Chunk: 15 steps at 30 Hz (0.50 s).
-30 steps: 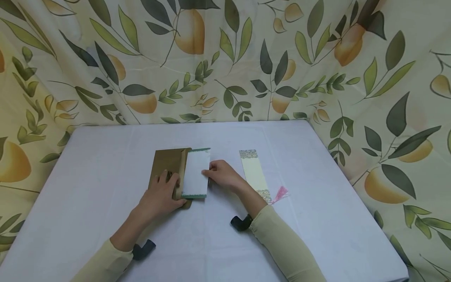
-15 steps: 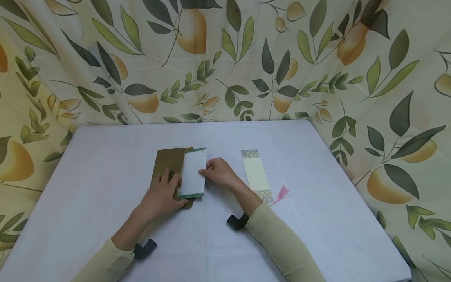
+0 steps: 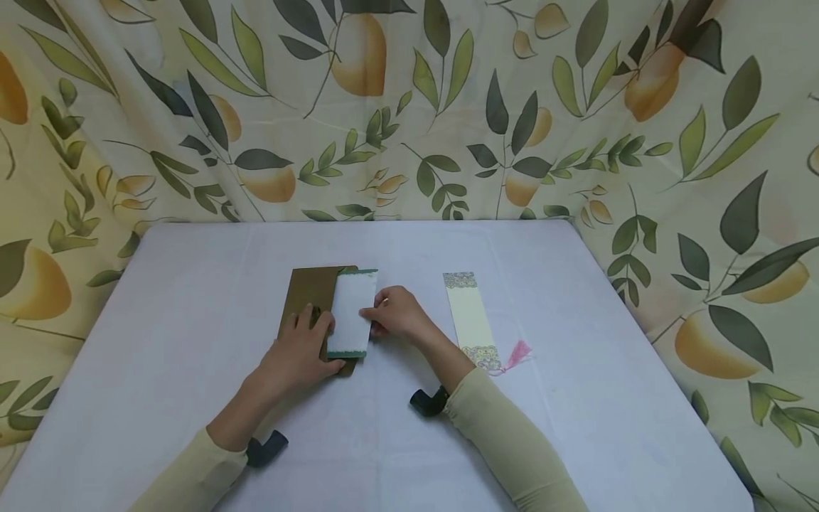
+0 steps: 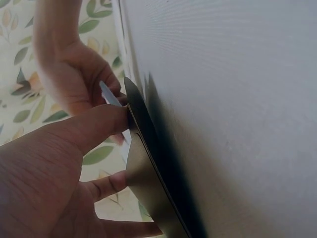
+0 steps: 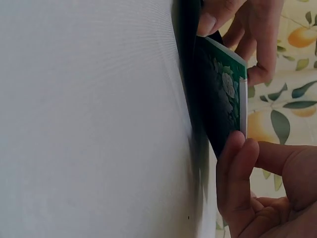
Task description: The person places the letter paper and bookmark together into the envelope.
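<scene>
A brown envelope (image 3: 313, 284) lies toward the left of the table, its rounded flap at the right. My left hand (image 3: 299, 348) holds it, thumb (image 4: 106, 124) at the near edge and fingers over the upper face. A white card (image 3: 352, 313) with green borders overlaps the envelope's right side. On its underside, in the right wrist view, a green floral print (image 5: 229, 87) shows, tilted off the table. My right hand (image 3: 403, 313) pinches the card's right edge between thumb and fingers. How far the card's left part reaches into the envelope is hidden.
To the right lies a pale bookmark (image 3: 470, 316) with patterned ends and a pink tassel (image 3: 517, 354). A white cloth (image 3: 192, 306) covers the table. Behind hangs a curtain (image 3: 441, 107) printed with leaves and fruit.
My right hand has moved the card left, further over the envelope, covering the tan strip at its edge. My left hand stays on the envelope; the whole view has shifted slightly.
</scene>
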{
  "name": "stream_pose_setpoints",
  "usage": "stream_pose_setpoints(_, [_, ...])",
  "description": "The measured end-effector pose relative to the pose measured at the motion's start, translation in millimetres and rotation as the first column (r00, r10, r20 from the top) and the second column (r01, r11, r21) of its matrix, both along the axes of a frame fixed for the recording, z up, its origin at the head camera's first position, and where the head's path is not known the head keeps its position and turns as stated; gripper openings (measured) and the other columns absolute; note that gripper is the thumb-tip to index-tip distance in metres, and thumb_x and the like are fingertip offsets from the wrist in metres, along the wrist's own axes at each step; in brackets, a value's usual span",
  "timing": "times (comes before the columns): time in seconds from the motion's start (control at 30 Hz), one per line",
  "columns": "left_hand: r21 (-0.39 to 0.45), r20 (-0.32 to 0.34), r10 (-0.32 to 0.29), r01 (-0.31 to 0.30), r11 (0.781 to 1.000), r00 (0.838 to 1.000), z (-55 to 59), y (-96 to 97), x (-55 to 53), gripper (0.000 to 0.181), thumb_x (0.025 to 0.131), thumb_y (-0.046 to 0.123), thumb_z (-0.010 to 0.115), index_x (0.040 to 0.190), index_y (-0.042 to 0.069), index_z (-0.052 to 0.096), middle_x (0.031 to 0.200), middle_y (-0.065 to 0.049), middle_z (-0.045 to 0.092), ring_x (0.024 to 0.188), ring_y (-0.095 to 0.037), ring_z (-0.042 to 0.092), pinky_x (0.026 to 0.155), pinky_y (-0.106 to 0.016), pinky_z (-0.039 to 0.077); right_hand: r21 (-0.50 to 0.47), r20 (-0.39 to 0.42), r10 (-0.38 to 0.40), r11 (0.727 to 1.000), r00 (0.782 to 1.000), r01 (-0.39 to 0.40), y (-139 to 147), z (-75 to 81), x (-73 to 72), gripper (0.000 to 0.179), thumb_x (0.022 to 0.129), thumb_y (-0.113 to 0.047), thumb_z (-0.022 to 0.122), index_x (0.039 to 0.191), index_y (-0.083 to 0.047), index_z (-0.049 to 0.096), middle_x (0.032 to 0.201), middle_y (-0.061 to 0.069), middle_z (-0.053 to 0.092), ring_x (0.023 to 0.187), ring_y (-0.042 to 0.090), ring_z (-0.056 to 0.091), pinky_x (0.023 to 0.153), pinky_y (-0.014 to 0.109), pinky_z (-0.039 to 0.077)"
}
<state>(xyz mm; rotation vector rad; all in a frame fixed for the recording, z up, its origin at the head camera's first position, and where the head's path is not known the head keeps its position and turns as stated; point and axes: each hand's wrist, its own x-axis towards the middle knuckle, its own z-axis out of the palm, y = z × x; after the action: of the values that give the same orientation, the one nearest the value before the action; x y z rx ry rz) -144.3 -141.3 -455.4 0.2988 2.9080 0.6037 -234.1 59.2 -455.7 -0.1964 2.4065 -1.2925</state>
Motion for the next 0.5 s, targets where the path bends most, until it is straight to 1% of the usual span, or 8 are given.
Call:
stream_pose_setpoints(0.13, [-0.003, 0.000, 0.003, -0.003, 1.000, 1.000, -0.8, 0.7, -0.1, 0.059, 0.085, 0.038, 0.085, 0.126, 0.010, 0.053, 0.154, -0.038, 0.032, 0.134, -0.060, 0.037, 0.092, -0.073, 0.045, 0.013, -0.004, 0.004, 1.000, 1.000, -0.003, -3.1, -0.4, -0.2, 0.023, 0.096, -0.017, 0.076, 0.092, -0.002, 0.060, 0.068, 0.009, 0.069, 0.056, 0.018, 0.067, 0.054, 0.026, 0.048])
stream_pose_setpoints(0.3, [-0.004, -0.006, 0.010, -0.010, 1.000, 1.000, -2.1, 1.6, -0.1, 0.059, 0.085, 0.038, 0.085, 0.125, 0.010, 0.053, 0.154, -0.038, 0.032, 0.134, -0.060, 0.037, 0.090, -0.075, 0.044, 0.033, 0.002, -0.014, 0.999, 1.000, 0.014, -4.7, -1.1, -0.2, 0.022, 0.096, -0.018, 0.076, 0.095, -0.003, 0.060, 0.071, 0.009, 0.070, 0.058, 0.018, 0.067, 0.055, 0.027, 0.047])
stream_pose_setpoints(0.5, [0.006, -0.019, 0.004, -0.004, 1.000, 1.000, -2.6, 2.2, 0.2, 0.056, 0.085, 0.037, 0.085, 0.122, 0.010, 0.053, 0.153, -0.039, 0.033, 0.134, -0.061, 0.037, 0.091, -0.075, 0.044, 0.052, -0.011, -0.026, 0.998, 1.000, 0.026, -4.2, 0.5, -0.5, 0.017, 0.101, -0.016, 0.070, 0.097, -0.001, 0.064, 0.076, 0.009, 0.070, 0.067, 0.020, 0.067, 0.060, 0.029, 0.046])
